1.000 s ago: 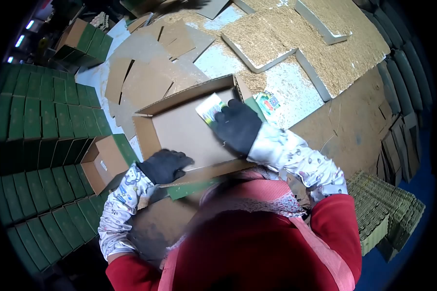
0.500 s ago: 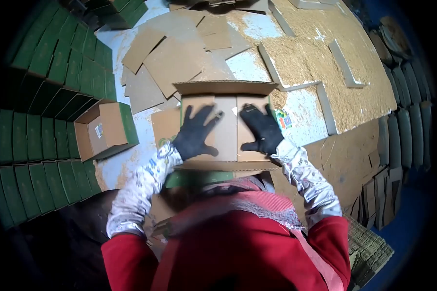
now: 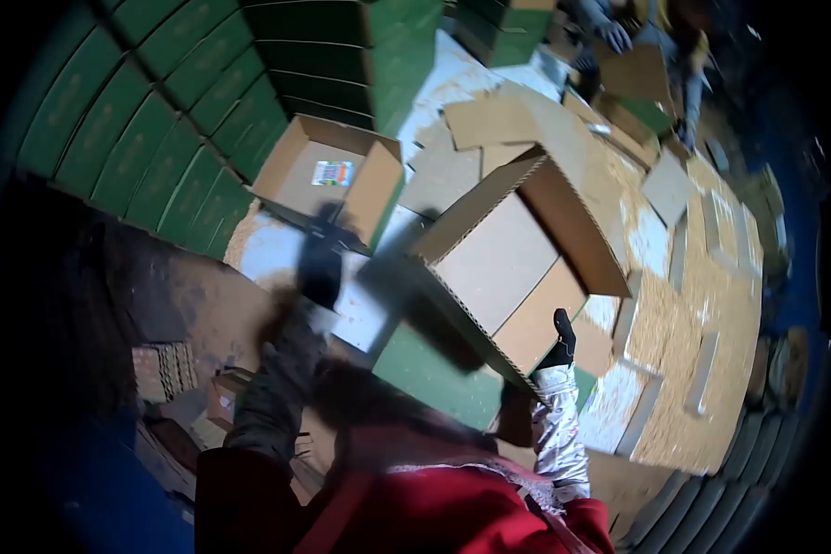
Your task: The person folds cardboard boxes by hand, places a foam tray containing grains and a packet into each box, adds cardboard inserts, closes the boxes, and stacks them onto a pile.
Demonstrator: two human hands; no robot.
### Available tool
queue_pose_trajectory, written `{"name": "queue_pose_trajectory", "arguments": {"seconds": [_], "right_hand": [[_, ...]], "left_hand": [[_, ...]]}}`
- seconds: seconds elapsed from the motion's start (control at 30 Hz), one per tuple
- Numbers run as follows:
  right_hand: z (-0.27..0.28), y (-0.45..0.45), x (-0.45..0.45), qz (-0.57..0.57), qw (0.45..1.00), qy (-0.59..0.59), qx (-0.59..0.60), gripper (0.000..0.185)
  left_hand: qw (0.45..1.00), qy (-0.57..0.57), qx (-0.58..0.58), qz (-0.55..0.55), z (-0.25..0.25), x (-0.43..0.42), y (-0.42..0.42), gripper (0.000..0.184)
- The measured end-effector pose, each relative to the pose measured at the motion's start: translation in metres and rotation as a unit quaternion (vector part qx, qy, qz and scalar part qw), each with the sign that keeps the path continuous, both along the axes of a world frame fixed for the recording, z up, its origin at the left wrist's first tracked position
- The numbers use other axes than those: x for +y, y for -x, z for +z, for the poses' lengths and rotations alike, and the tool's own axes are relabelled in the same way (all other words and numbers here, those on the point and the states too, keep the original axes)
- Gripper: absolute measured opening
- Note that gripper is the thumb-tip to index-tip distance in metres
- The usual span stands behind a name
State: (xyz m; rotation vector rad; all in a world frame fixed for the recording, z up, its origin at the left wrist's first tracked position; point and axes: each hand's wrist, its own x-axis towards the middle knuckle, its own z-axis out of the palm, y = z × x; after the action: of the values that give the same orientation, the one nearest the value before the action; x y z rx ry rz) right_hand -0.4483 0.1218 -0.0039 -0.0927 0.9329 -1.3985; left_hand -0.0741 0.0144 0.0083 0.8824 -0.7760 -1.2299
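An open cardboard box (image 3: 499,258), brown inside with a pale grey panel on its floor, is raised and tilted in front of me. My right hand (image 3: 560,343), in a black glove, grips its near right wall, thumb inside and the other fingers hidden behind. To the left, my gloved left hand (image 3: 321,263) is at the near side of a second open box (image 3: 291,171), which has a colourful label (image 3: 332,173) on its floor. Motion smears the left fingers, and I cannot tell whether they touch that box.
Stacked green boxes (image 3: 332,55) rise at the left and back. Flat cardboard sheets (image 3: 489,122) and sawdust-like crumbs (image 3: 674,397) cover the table, with grey angled strips (image 3: 702,374) on the right. Another person's gloved hand (image 3: 614,37) is at the far side, near cardboard.
The view has swung left. Both hands were spread inside the box; now my right hand holds it tilted up, while my left has left it and moved to the labelled box.
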Motion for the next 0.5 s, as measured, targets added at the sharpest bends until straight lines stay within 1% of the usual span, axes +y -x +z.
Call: {"name": "queue_pose_trajectory", "arguments": {"seconds": [0.03, 0.07, 0.1, 0.13, 0.17, 0.2, 0.23, 0.27, 0.3, 0.37, 0.43, 0.5], "right_hand": [[-0.008, -0.01, -0.024, 0.021, 1.0, 0.009, 0.006, 0.045], [-0.013, -0.021, -0.045, 0.019, 0.999, 0.036, 0.012, 0.045], [-0.015, -0.032, -0.065, 0.015, 0.998, 0.064, 0.015, 0.044], [-0.015, -0.044, -0.085, 0.043, 0.996, 0.071, 0.012, 0.044], [-0.006, -0.065, -0.103, 0.067, 0.994, 0.086, 0.025, 0.042], [-0.016, -0.077, -0.121, 0.081, 0.993, 0.077, 0.029, 0.041], [-0.031, -0.091, -0.139, 0.092, 0.993, 0.064, 0.036, 0.04], [-0.035, -0.114, -0.155, 0.11, 0.991, 0.051, 0.051, 0.038], [-0.035, -0.144, -0.171, 0.126, 0.989, 0.036, 0.064, 0.038], [-0.015, -0.21, -0.195, 0.167, 0.981, 0.08, 0.065, 0.045], [-0.027, -0.264, -0.221, 0.112, 0.972, 0.091, 0.185, 0.058], [-0.056, -0.297, -0.249, 0.053, 0.935, 0.119, 0.33, 0.073]], "left_hand": [[0.99, 0.062, -0.025, 0.121, -0.017, -0.027, -0.054, 0.036], [0.961, 0.112, -0.064, 0.245, -0.032, -0.054, -0.107, 0.031], [0.943, 0.114, 0.006, 0.311, -0.061, -0.082, -0.162, 0.026], [0.939, 0.121, 0.01, 0.321, -0.079, -0.1, -0.194, 0.026], [0.963, -0.015, -0.204, 0.175, -0.094, -0.117, -0.219, 0.026], [0.903, -0.151, -0.402, 0.012, -0.115, -0.13, -0.239, 0.027], [0.958, 0.034, -0.27, -0.094, -0.16, -0.143, -0.257, 0.026], [0.952, 0.018, -0.287, -0.109, -0.166, -0.145, -0.26, 0.027], [0.948, 0.001, -0.295, -0.119, -0.159, -0.143, -0.258, 0.027], [0.939, -0.02, -0.322, -0.12, -0.152, -0.138, -0.259, 0.027], [0.929, -0.025, -0.358, -0.088, -0.15, -0.134, -0.256, 0.027], [0.909, -0.03, -0.415, -0.033, -0.153, -0.134, -0.25, 0.028]]}}
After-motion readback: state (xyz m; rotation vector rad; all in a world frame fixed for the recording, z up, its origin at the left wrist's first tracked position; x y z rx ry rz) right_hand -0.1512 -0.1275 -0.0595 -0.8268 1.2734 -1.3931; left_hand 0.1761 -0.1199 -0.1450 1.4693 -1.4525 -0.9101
